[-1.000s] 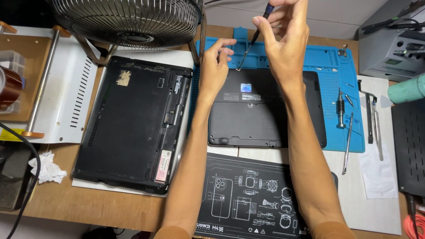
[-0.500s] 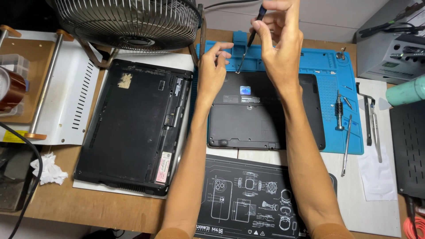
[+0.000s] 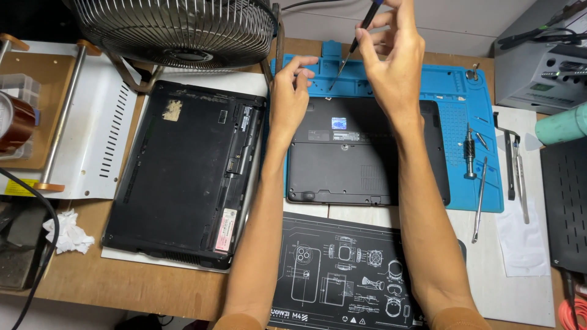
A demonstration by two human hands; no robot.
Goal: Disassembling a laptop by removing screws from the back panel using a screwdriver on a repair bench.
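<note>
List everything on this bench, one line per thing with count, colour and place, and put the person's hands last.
fan: one, dark wire grille, top left.
large laptop: one, black, underside up, left of centre.
small laptop: one, black, underside up, on the blue mat.
blue mat: one, blue, top right of centre.
black mat: one, black with white line drawings, bottom centre.
white metal panel: one, white, far left.
tape roll: one, brown, left edge.
crumpled tissue: one, white, lower left.
hand tools: several, metal, right of the small laptop.
screwdriver: one, dark handle, in the right hand.
left hand: one, at the small laptop's top edge.
right hand: one, fingers pinching the screwdriver.
</note>
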